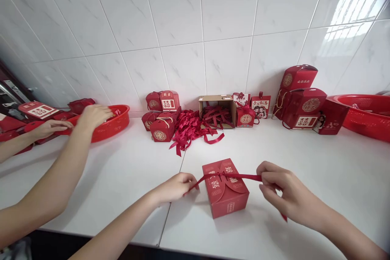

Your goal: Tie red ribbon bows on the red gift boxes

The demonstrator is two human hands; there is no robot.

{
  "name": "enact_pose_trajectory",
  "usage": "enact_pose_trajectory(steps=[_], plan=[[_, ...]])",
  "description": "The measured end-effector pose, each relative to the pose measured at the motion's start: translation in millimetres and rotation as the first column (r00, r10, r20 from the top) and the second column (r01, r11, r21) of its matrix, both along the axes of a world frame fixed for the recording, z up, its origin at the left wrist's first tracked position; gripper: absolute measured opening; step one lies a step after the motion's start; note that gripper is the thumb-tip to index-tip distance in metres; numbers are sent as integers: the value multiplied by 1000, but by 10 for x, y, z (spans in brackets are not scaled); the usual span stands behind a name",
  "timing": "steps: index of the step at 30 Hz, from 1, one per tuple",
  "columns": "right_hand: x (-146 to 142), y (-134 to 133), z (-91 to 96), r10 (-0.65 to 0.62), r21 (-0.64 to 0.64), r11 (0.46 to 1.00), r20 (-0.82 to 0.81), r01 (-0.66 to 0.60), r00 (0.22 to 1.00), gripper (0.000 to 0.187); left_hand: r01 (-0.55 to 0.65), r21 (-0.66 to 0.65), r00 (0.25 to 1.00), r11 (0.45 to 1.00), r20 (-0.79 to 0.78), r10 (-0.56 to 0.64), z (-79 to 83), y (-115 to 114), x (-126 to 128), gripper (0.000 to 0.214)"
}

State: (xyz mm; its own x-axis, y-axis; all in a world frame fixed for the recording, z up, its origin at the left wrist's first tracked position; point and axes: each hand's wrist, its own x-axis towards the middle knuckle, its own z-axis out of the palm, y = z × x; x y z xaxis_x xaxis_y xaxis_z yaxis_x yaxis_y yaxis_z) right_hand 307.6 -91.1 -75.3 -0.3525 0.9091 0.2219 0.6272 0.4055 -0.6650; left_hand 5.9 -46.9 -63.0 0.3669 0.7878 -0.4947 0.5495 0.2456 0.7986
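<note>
A red gift box (229,195) with gold lettering and overlapping rounded flaps sits on the white table in front of me. Across its top runs a dark red ribbon (240,176), crossed or knotted at the middle. My left hand (179,187) pinches one end just left of the box. On the other side, my right hand (282,191) is closed on the opposite end, with a ribbon tail hanging below the fingers. Both sides of the ribbon look stretched out straight. Neither hand touches the box itself.
A pile of red ribbons (189,126) lies beside a cardboard box (217,99) of ribbons. Red gift boxes stand along the tiled wall, some stacked (307,105). Red plastic baskets stand right (365,124) and left (117,129), where a co-worker's hands (94,117) are busy.
</note>
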Motion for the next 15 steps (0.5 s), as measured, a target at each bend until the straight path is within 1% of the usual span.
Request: enact_pose_trajectory(steps=[1,2,3,4,5,6,7,8,9,10,11,12,13,14,15], plan=[[3,6,-12,-30,79,997,58,25,998,33,74,-49,997,996,15,-73,17,32,-16,30],[-8,19,-27,-99,184,979,83,83,992,32,145,-94,989,985,39,-142,36,56,-18,27],[-29,36,-39,-193,303,939,66,165,979,31,206,-125,978,971,66,-199,60,70,-4,26],[-58,56,-44,-287,417,871,7,258,958,31,238,-134,968,962,112,-224,89,73,27,27],[-89,75,-36,-357,501,794,-74,344,931,31,233,-114,961,966,182,-210,124,62,74,29],[-118,91,-14,-395,548,727,-158,413,905,32,192,-77,948,978,271,-165,164,38,133,33],[-144,103,20,-403,559,691,-229,458,886,33,125,-35,925,992,367,-103,209,3,202,38],[-165,110,64,-386,537,696,-280,477,879,35,50,2,893,999,449,-46,255,-40,276,40],[-182,113,111,-355,489,734,-317,472,879,36,-20,39,865,999,501,-2,300,-87,350,40],[-199,115,157,-321,420,787,-349,453,880,38,-71,82,860,994,509,19,337,-134,421,38],[-216,116,197,-289,337,842,-378,422,880,39,-106,151,880,983,474,22,364,-180,487,34],[-238,119,228,-262,251,890,-403,382,877,39,-127,250,912,960,411,13,377,-220,547,30],[-265,124,249,-236,166,929,-419,330,876,39,-138,381,943,914,333,3,374,-256,600,27],[-298,131,260,-212,88,958,-430,274,878,37,-130,527,970,840,244,-3,356,-285,646,25],[-336,140,262,-186,13,977,-436,213,881,35,-98,661,989,744,148,-1,327,-309,686,23]])
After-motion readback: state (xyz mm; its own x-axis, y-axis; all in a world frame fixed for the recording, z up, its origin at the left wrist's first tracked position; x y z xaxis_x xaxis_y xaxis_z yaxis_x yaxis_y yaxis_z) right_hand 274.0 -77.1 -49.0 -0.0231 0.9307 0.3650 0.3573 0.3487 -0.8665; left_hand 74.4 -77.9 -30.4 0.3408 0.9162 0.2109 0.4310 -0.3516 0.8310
